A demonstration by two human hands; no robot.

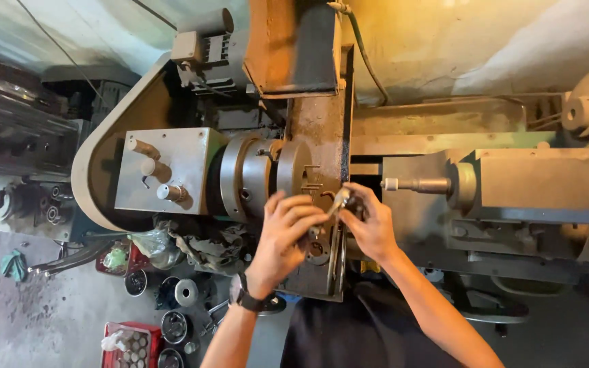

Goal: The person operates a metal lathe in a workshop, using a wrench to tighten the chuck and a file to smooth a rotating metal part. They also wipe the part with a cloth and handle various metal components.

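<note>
Small metal piece [340,198], shiny and slim, sits pinched between both hands just in front of the lathe chuck [267,177], over the rusty carriage [322,136]. Right hand [371,228] has its fingers grasping the piece from the tailstock [512,184] side. Left hand [288,232], with a wristwatch [247,298], curls its fingers round the near end, seemingly steadying it; I judge two hands are needed because the part is small. Whether anything sits in the chuck itself I cannot tell. Tins and a red crate [127,341] lie on the floor below.
</note>
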